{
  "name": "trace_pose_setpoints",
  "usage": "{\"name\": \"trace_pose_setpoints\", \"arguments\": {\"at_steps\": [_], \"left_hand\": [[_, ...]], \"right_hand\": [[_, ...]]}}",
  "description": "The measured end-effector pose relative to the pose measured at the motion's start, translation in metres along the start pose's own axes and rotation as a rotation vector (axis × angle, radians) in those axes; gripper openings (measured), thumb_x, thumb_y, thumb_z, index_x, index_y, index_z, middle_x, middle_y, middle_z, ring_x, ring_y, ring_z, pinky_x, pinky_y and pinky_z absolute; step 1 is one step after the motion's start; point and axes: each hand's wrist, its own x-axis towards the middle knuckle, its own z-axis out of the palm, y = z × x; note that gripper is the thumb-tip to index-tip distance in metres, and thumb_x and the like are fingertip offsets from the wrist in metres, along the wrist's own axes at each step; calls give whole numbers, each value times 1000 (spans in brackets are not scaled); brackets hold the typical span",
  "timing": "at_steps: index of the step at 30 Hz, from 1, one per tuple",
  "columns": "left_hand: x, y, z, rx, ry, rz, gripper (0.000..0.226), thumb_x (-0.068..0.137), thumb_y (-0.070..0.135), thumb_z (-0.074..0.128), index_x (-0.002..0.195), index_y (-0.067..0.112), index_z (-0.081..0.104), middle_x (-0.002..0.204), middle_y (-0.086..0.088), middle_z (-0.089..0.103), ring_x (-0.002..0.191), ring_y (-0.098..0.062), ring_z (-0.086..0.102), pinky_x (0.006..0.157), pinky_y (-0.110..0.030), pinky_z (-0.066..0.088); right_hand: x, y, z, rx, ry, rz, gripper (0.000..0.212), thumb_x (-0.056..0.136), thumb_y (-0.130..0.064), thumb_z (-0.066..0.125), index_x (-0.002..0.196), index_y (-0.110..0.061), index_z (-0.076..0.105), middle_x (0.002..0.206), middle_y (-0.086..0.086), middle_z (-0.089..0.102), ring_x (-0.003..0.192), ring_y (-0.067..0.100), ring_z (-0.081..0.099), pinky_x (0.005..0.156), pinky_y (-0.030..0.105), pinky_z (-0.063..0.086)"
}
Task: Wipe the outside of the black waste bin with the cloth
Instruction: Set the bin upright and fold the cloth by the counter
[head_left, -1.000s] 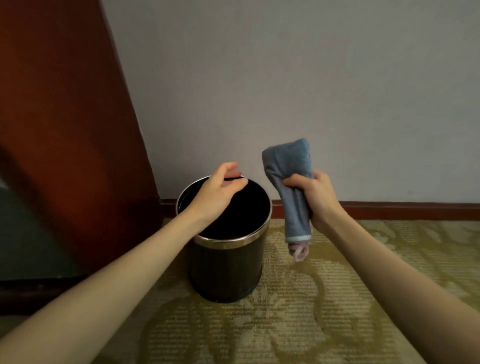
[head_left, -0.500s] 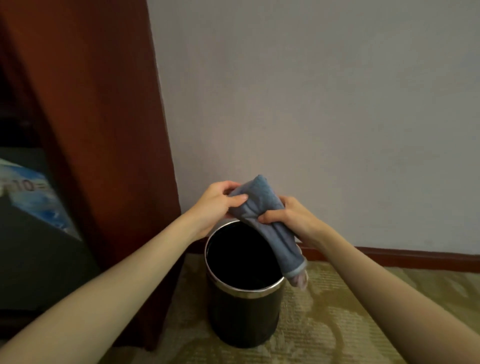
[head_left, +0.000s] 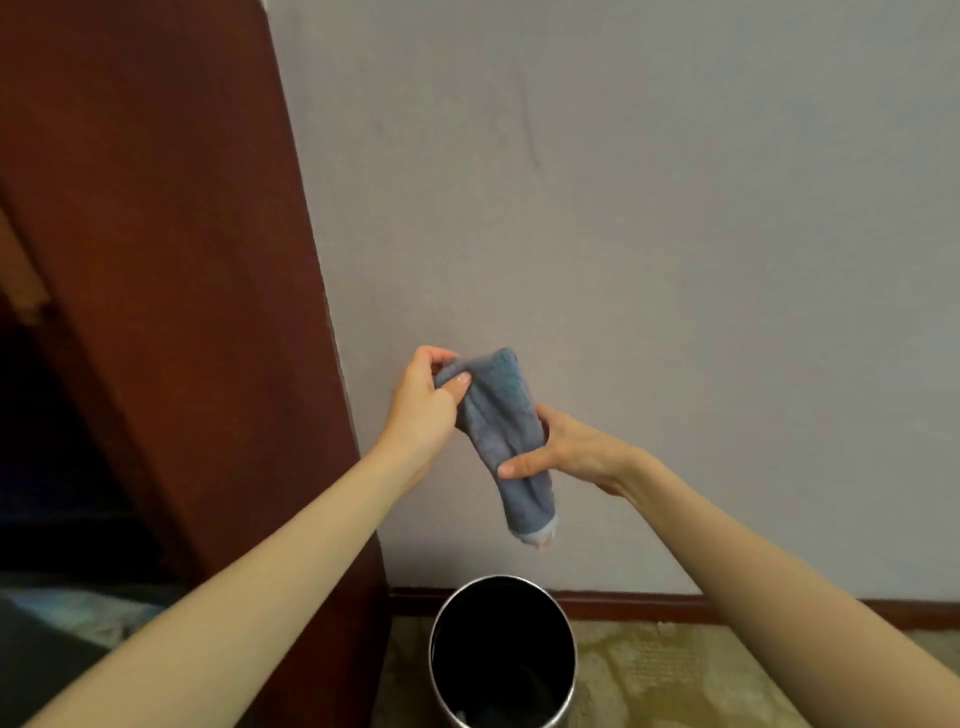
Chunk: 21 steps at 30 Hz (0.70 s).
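Gripping a blue cloth (head_left: 498, 431) at chest height, the left hand (head_left: 423, 405) pinched its top while the right hand (head_left: 563, 452) curled around its middle, above the black waste bin (head_left: 503, 652) on patterned carpet (head_left: 675, 675).

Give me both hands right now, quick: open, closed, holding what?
Left hand: closed, pinching the top end of the blue cloth.
Right hand: closed on the cloth's middle, thumb across its front.

two hands mid-frame — one left hand (head_left: 423, 410), one right hand (head_left: 566, 452); one blue cloth (head_left: 498, 415) between them; one black waste bin (head_left: 504, 623) at bottom centre — one red-brown wooden panel (head_left: 171, 260) at left.
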Motion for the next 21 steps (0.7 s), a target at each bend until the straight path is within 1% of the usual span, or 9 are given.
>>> {"name": "trace_pose_setpoints", "arguments": {"at_steps": [3,6,8,9,11,14,16,19,21], "left_hand": [[12,52,-9,-7,12,17,12,89,3,53,97,11,51,90,-7,55,88,-20,52,85,-38,46],[29,107,-24,-28,18,0,12,90,3,53,99,10,51,92,-8,55,89,-20,52,87,-40,46],[38,145,-35,-48,-2,-11,10,90,4,52,98,10,51,86,-2,53,88,-19,52,86,-40,47],[42,164,-41,-53,-11,-9,10,90,4,52,98,11,51,84,0,53,86,-18,52,85,-38,47],[47,200,-53,-62,-20,-6,9,90,4,53,97,11,51,82,2,53,83,-14,52,81,-32,46],[51,250,-74,-104,3,-51,9,90,4,53,97,11,51,84,1,54,80,-11,53,71,-23,45],[55,281,-89,-149,22,-112,9,91,5,52,99,9,49,87,-3,56,80,-13,54,68,-21,44],[65,322,-109,-176,46,-171,10,93,9,52,103,8,48,97,-11,58,89,-21,56,74,-27,44],[74,348,-120,-195,55,-176,11,94,11,52,103,8,49,101,-12,59,92,-22,58,77,-28,46]], "right_hand": [[-6,-44,-27,-22,20,19,77,56,-27,88,122,-13,50,120,4,60,110,17,57,97,37,46],[-16,-88,-55,-15,-25,66,53,62,-18,85,109,-6,63,111,9,69,106,21,63,97,35,47],[-26,-121,-74,6,-23,80,38,63,-16,84,97,-7,70,100,8,73,100,21,66,89,30,51],[-31,-139,-82,14,-23,77,37,62,-17,84,95,-9,70,97,5,74,98,19,67,84,27,51],[-42,-174,-95,27,-31,66,43,59,-20,82,98,-13,67,94,1,73,94,16,67,75,24,51],[-55,-227,-116,79,-52,50,48,57,-15,77,101,-13,57,97,4,68,92,17,65,72,24,51],[-65,-263,-130,103,-56,58,55,56,-15,77,104,-15,50,103,6,62,95,17,63,71,23,50],[-76,-310,-152,133,9,55,69,54,-19,78,115,-19,45,112,11,59,99,23,63,73,29,53],[-80,-338,-163,139,80,39,73,51,-26,78,117,-23,47,112,13,61,98,26,65,77,37,55]]}}
